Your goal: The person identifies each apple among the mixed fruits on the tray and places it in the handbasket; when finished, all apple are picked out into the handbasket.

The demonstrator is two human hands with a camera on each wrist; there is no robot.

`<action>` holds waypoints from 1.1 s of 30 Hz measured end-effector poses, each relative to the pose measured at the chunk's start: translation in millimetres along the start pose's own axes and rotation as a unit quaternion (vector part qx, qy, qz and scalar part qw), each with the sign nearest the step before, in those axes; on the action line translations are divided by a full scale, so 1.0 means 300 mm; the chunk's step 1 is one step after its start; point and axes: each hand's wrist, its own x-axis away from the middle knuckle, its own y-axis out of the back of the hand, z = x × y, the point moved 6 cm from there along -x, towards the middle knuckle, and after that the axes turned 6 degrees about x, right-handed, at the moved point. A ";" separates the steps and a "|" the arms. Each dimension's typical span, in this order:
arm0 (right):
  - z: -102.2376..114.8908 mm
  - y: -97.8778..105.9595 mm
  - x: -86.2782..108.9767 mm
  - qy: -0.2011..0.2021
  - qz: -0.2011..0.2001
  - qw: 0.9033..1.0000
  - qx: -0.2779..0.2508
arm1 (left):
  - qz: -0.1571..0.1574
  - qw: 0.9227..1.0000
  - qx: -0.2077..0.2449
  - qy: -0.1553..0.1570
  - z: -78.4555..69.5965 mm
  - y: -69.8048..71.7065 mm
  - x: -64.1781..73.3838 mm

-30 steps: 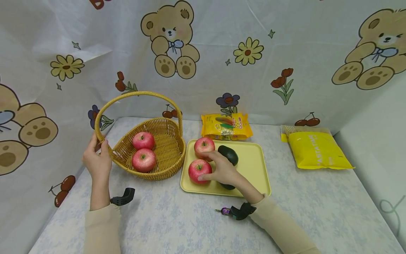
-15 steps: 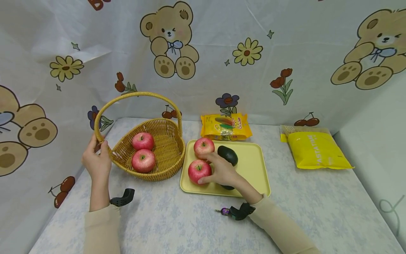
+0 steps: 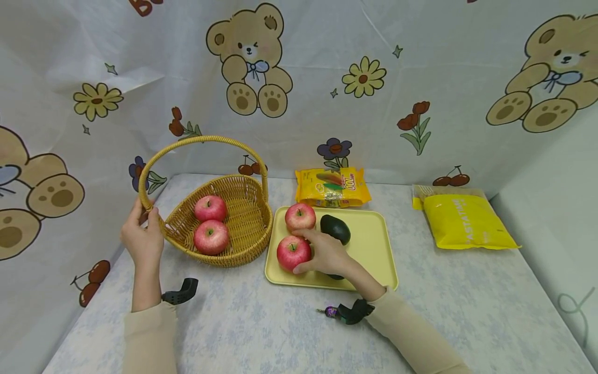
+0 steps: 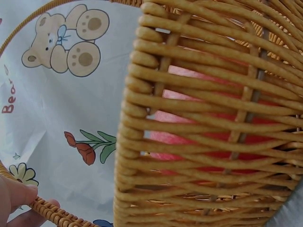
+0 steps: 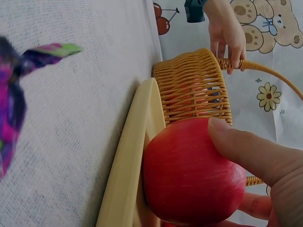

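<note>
My left hand (image 3: 145, 236) pinches the wound handle of a wicker basket (image 3: 249, 228) low on its left side; the left wrist view shows thumb and fingers on the handle (image 4: 59, 215). Two red apples lie inside, one nearer apple (image 3: 212, 237) and one farther apple (image 3: 211, 208). Over the yellow tray (image 3: 371, 244), my right hand (image 3: 327, 253) grips the front red apple (image 3: 291, 254). In the right wrist view its thumb presses the side of this apple (image 5: 189, 172), with fingers on the far side. Behind it on the tray sits another red apple (image 3: 300, 217).
A dark green avocado (image 3: 334, 229) lies on the tray, and a second dark one is mostly hidden under my right hand. A yellow-orange snack packet (image 3: 331, 187) lies behind the tray. A yellow pasta bag (image 3: 467, 221) stands at the back right. A patterned cloth hangs behind.
The right hand's fingers have closed in on the front apple, index finger sliding down from the rear apple onto it. The left hand and basket stay in place.
</note>
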 end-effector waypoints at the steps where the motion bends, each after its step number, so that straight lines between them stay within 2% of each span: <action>1: 0.000 -0.001 0.000 -0.001 0.001 1.000 0.003 | 0.000 1.000 0.001 -0.001 -0.001 0.000 0.001; 17: 0.006 0.000 0.002 0.004 -0.010 1.000 0.011 | -0.001 1.000 0.001 0.003 -0.001 -0.001 0.001; 19: 0.001 0.007 0.001 0.011 -0.015 1.000 -0.008 | -0.002 1.000 0.001 -0.001 -0.002 -0.002 0.001; 23: -0.013 0.020 -0.005 0.020 -0.029 0.993 -0.110 | -0.002 1.000 0.001 -0.005 -0.004 -0.003 0.001; 25: -0.018 0.021 -0.008 0.025 -0.032 0.990 -0.136 | -0.001 1.000 0.003 0.000 -0.003 -0.003 0.001; 26: -0.018 0.020 -0.009 0.028 -0.032 0.990 -0.137 | 0.001 1.000 0.003 0.003 -0.002 -0.004 0.000; 30: -0.012 0.014 -0.010 0.037 -0.034 0.995 -0.085 | 0.003 1.000 0.006 0.010 0.001 -0.003 -0.001; 33: -0.008 0.013 -0.009 0.036 -0.035 0.996 -0.076 | 0.002 1.000 0.005 0.006 0.000 -0.002 -0.001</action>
